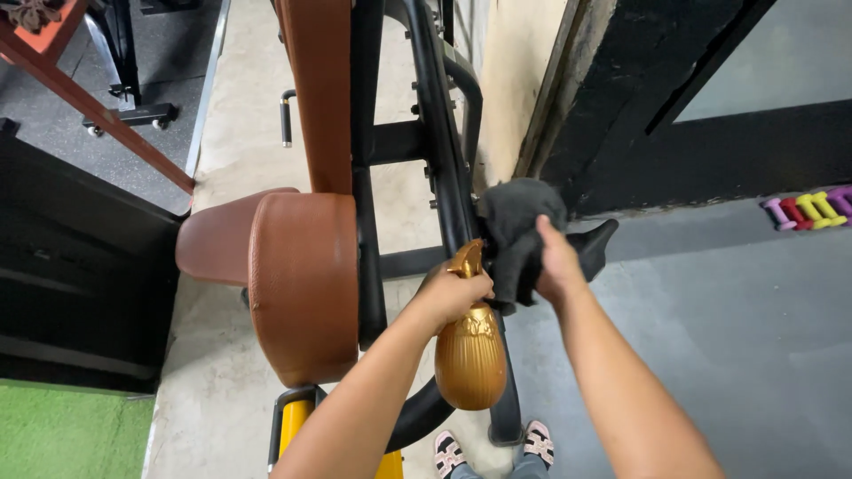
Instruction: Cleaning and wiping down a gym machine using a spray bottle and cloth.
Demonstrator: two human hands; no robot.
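Left hand (454,293) grips a gold ribbed plastic spray bottle (469,355); at its 2 o'clock, right hand (557,264) clutches a dark grey cloth (517,217) against the black metal frame (441,133)

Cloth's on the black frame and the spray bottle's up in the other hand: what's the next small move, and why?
Probably slide the right hand with the dark cloth down along the black frame bar. The cloth is bunched against the bar beside the brown seat pad, and the left hand holds the gold spray bottle just clear of it.

Concrete floor (240,133) bears the black machine frame (448,177) (small coloured dumbbells (812,210) lie far right).
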